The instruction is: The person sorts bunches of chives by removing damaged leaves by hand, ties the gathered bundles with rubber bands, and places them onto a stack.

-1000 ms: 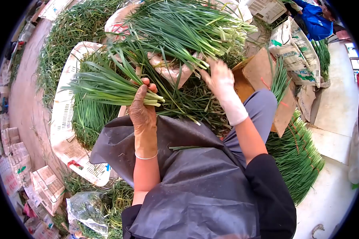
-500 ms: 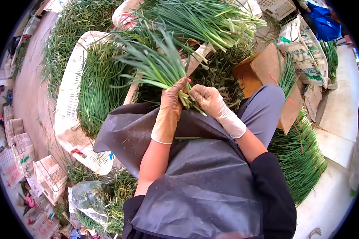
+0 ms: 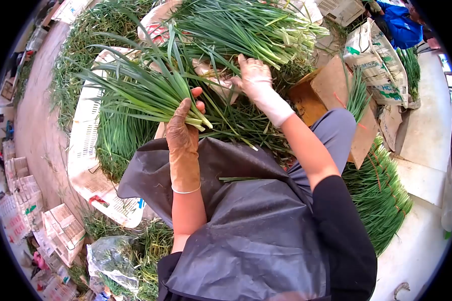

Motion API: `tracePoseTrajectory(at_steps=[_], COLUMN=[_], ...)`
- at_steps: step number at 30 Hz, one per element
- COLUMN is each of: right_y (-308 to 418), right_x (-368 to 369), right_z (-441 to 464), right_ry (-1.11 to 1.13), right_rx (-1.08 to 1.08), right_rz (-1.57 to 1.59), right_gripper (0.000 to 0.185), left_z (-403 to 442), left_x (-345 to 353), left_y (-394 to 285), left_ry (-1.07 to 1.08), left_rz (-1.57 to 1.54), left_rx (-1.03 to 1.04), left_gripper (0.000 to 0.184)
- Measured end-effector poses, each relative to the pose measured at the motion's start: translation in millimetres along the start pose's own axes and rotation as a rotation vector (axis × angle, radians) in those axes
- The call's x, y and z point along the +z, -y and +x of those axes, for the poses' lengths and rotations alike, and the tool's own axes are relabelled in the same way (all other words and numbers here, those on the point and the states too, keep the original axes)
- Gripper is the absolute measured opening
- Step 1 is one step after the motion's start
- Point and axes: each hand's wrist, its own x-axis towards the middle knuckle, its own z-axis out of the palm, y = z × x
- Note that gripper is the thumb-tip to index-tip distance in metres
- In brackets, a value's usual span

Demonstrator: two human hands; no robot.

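Note:
My left hand [image 3: 183,125], in a brown-stained glove with bare fingertips, is closed round a bunch of long green leafy stalks [image 3: 145,93]. Their pale cut ends point right and their leaves fan out to the upper left. My right hand [image 3: 253,75], in a whitish glove, has its fingers apart at the lower edge of a big pile of the same stalks [image 3: 236,30]. No stalk shows in its grasp. The pile rests on a pale sack [image 3: 153,25], with loose leaves below it.
A white crate [image 3: 83,145] of greens stands at the left. An open cardboard box [image 3: 331,85] is right of my hands, near my knee. Tied green bundles [image 3: 379,200] lie at the right. A clear plastic bag [image 3: 113,258] lies lower left.
From half a second ago, my hands have parted: the left moved left with the bunch, and the right let go near the stalk ends and moved up to the pile, its fingers now apart.

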Motion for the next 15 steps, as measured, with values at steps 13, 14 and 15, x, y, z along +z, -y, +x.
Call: tracePoseTrajectory(at_steps=[13,14,15], right_y=[36,44,45], right_x=[-48,-25,-11], right_z=[-54,-56,-62], right_ry=[0.439,0.444,0.403], right_rx=[-0.043,0.030,-0.029], right_rz=[1.319,1.384,1.070], right_gripper=[0.052,0.037,0.033], left_z=[-3,-2,-8], left_x=[1,4,11], left_y=[19,20,9], left_ry=[0.060,0.087,0.008], left_rz=[0.109,0.149,0.198], left_rx=[-0.089,-0.074,-0.075], left_gripper=[0.027,0.024,0.026])
